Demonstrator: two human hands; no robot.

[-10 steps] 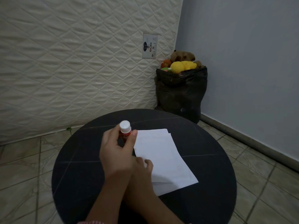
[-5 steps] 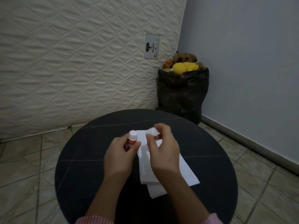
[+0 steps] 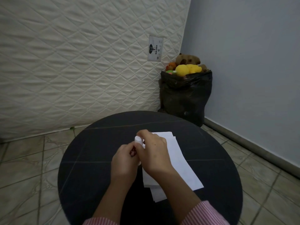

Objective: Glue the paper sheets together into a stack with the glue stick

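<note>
White paper sheets (image 3: 180, 163) lie roughly stacked on the round black table (image 3: 90, 159), slightly offset from each other. My left hand (image 3: 124, 163) grips the red body of the glue stick (image 3: 133, 151), most of it hidden in my fingers. My right hand (image 3: 152, 153) is over the sheets with its fingers curled round the stick's white cap (image 3: 138, 140) at the top of the stick. Whether the cap sits on the stick or is off it, I cannot tell.
A quilted cream mattress (image 3: 81, 62) leans against the wall behind the table. A black bag (image 3: 185, 96) full of soft toys stands in the corner at the back right. Tiled floor surrounds the table.
My right hand came up from behind my left wrist, held the white cap apart from the stick half a second ago, and has now brought it to the stick's top.
</note>
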